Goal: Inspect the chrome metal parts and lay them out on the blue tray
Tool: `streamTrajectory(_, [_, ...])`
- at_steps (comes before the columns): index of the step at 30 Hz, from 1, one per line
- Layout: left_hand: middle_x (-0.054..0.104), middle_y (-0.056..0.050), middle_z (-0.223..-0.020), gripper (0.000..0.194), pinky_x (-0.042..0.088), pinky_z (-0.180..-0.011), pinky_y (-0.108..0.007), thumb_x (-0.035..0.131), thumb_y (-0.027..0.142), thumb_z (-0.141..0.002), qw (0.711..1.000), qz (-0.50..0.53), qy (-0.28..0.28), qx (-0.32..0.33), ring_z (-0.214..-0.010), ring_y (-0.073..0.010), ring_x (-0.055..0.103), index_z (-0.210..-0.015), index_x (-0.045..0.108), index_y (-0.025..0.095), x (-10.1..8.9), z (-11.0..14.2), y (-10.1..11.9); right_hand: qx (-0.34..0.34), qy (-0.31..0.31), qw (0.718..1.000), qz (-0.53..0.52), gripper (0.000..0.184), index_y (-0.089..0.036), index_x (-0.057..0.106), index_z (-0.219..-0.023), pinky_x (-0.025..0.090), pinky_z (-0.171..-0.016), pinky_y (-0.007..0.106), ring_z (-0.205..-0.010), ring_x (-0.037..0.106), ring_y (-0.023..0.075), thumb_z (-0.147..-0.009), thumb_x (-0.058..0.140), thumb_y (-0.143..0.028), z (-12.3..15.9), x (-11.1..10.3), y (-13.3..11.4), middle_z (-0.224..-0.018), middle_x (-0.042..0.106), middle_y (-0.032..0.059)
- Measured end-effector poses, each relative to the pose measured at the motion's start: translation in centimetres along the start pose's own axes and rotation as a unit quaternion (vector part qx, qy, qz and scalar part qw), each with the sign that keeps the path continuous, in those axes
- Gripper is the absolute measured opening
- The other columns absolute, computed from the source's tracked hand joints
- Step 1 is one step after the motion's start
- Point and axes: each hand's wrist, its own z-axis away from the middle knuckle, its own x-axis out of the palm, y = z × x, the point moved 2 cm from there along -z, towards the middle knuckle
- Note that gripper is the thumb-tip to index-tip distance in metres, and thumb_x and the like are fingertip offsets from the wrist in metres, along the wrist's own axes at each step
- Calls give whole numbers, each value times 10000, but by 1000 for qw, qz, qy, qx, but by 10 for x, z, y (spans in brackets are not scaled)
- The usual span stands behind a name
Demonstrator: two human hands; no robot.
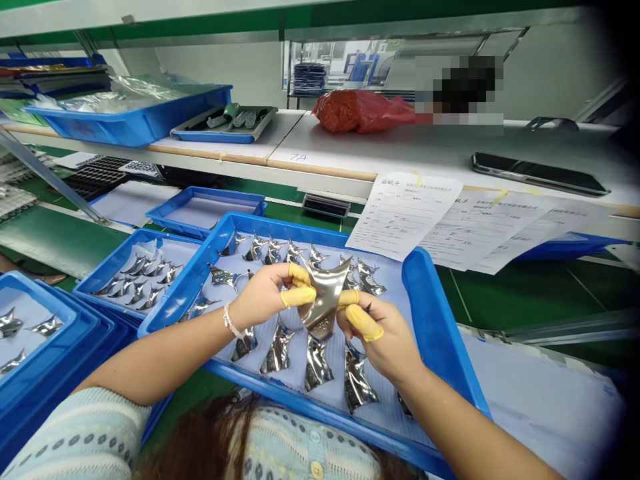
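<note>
A shiny, curved metal piece with pointed corners (327, 297) is held up between both hands above a large blue tray (435, 320). My left hand (270, 293) pinches its left edge with thumb and forefinger. My right hand (383, 330) grips it from the right, the forefinger against its edge and partly behind it. Yellow finger cots (365, 323) cover the thumbs and forefingers. Beneath the hands, similar metal pieces (317, 363) lie in rows on the tray's white lining. My forearms and hands hide part of the rows.
Left of the big tray is a smaller blue tray (85, 290) of metal pieces, beside stacked blue trays (75, 333). Paper forms (405, 217) hang from the shelf edge behind. On the shelf are a red bag (357, 111), a phone (540, 173) and a blue bin (135, 120).
</note>
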Motion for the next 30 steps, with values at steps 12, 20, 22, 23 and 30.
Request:
streamTrajectory(12, [483,54,-594,236,284,-487,-191,719,298,-634,977,166,66,-116,-495,-34,365,-687,555,136,2,-10,-12,128,-30,979,-154,358,-179,625,-766,200,-426,244,-387,289,78,-658,717,-507,-2,10,-5,-433,429,-52])
streamTrajectory(20, [506,46,-583,325,298,-510,-203,761,375,-617,978,173,55,-104,-510,-52,415,-684,546,140,3,-10,-16,141,-37,979,-140,283,-175,594,-751,218,-440,232,-422,326,64,-631,761,-369,-5,10,-5,-567,543,-25])
streamTrajectory(22, [485,51,-561,366,304,-506,-205,768,420,-612,976,186,52,-98,-502,-56,418,-667,537,142,4,-10,-15,142,-40,980,-136,269,-173,585,-763,205,-434,227,-426,336,58,-663,739,-369,-6,9,-3,-641,586,-1])
streamTrajectory(23, [474,53,-556,382,303,-500,-204,774,436,-602,975,193,55,-93,-498,-53,409,-660,539,141,4,-10,-14,142,-42,980,-136,270,-173,580,-774,194,-428,224,-424,334,56,-678,728,-378,-7,8,-2,-655,592,3])
streamTrajectory(30, [523,42,-598,356,321,-505,-189,804,407,-578,979,187,75,-42,-523,-45,412,-701,616,130,0,-8,-16,145,-51,977,-148,315,-176,564,-797,159,-409,213,-422,324,56,-678,736,-412,-9,6,1,-581,532,-28])
